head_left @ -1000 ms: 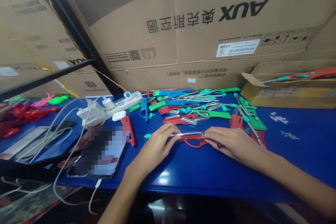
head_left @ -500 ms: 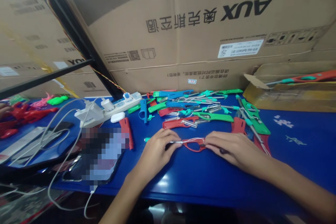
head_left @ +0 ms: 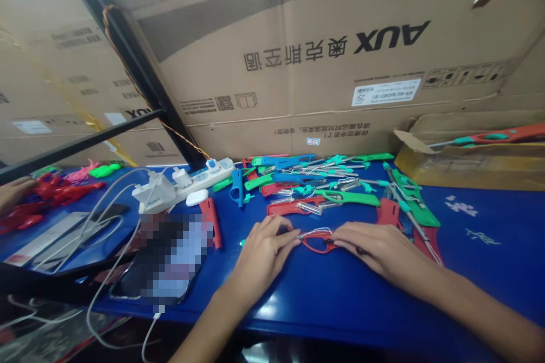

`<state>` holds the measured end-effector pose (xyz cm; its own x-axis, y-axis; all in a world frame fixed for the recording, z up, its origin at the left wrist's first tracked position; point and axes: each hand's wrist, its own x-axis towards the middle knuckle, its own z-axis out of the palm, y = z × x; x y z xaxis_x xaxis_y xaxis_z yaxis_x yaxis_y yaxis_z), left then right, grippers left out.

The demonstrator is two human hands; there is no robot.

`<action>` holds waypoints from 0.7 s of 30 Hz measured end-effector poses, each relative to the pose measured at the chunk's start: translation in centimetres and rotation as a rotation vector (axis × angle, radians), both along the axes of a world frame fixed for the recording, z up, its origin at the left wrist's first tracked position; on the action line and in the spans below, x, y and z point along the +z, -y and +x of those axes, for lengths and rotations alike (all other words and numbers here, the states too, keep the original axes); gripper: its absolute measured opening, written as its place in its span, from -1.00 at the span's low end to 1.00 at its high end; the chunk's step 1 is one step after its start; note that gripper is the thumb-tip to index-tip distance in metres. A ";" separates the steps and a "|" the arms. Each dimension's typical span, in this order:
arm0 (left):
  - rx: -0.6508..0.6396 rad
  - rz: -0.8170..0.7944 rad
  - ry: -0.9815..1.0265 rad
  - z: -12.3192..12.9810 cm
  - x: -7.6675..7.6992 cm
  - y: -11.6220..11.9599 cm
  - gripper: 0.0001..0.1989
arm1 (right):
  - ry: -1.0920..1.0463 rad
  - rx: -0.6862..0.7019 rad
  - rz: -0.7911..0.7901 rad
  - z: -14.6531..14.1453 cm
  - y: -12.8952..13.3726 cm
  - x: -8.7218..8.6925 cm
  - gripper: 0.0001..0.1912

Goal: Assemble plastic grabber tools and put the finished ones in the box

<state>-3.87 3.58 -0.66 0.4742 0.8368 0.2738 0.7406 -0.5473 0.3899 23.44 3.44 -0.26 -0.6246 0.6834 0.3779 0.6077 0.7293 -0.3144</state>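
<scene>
Between my hands lies a red lighter casing (head_left: pixel 313 245), the long-nosed kind, with a looped trigger opening and thin white wires along its top edge. My left hand (head_left: pixel 266 247) is closed in a pinch on the lighter's metal tube at the casing's front; most of the tube is hidden by the fingers. A green tip (head_left: pixel 242 243) pokes out on that hand's far side. My right hand (head_left: pixel 374 244) is closed around the handle end of the casing, covering it. A small dark piece (head_left: pixel 361 250) shows at its fingers.
Behind my hands lies a pile of lighter parts (head_left: pixel 298 177). A phone (head_left: pixel 176 261), power strip (head_left: pixel 200 180) and white cables are left. An open carton (head_left: pixel 477 164) holding a lighter stands right. Another person's hand (head_left: pixel 15 195) is near red toys (head_left: pixel 63 191) at far left.
The camera view has shifted slightly. My left fingers have closed over the tube at the casing's front, hiding metal that showed before. My right hand keeps its hold. Another person's hand shows more at left.
</scene>
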 end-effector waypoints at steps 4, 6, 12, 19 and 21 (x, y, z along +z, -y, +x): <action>0.002 -0.011 -0.019 0.0 0.3 0.3 -0.74 | -0.021 -0.001 -0.029 -0.2 -0.1 0.0 -0.70; 0.013 -0.007 -0.022 0.0 0.3 0.3 -0.73 | -0.024 -0.005 -0.048 -0.3 -0.1 -0.1 -0.71; 0.007 -0.018 -0.021 0.0 0.7 0.3 -0.71 | -0.025 -0.023 -0.091 -0.3 -0.2 -0.4 -0.73; 0.043 -0.049 0.042 -0.1 0.3 0.0 -0.81 | -0.049 0.032 -0.208 -0.1 -0.4 0.1 -0.70; 0.067 -0.055 0.044 0.0 0.1 -0.1 -0.84 | -0.055 0.046 -0.226 0.0 -0.4 0.2 -0.70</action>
